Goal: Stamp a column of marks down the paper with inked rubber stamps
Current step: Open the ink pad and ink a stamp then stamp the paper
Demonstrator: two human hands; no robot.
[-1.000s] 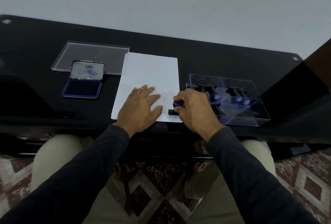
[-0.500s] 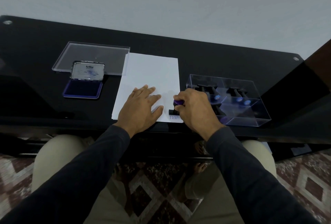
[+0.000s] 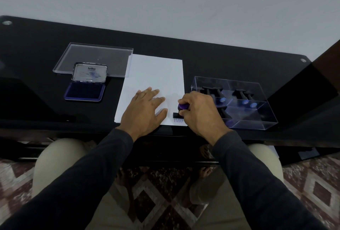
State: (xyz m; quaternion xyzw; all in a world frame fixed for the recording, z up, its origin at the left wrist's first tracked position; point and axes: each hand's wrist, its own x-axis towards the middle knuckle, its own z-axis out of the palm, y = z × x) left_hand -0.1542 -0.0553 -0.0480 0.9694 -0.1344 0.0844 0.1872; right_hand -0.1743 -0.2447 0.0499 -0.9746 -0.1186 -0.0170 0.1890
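Observation:
A white sheet of paper (image 3: 154, 75) lies on the black glass table (image 3: 220, 60). My left hand (image 3: 145, 110) rests flat on its lower part with fingers spread. My right hand (image 3: 198, 112) grips a rubber stamp (image 3: 181, 109) with a purple knob and black base, standing on the paper near its lower right corner. Just below the stamp's base a purple printed mark (image 3: 178, 120) shows at the paper's bottom edge. An open ink pad (image 3: 85, 90) with a blue-violet pad and raised lid lies to the left.
A clear plastic box (image 3: 257, 119) with several more stamps stands right of the paper, touching distance from my right hand. A clear flat lid (image 3: 95, 53) lies behind the ink pad. The table's front edge runs just below the paper.
Almost nothing moved. My right hand with the stamp stays at the lower right of the paper, and the purple mark beneath it is a little more exposed.

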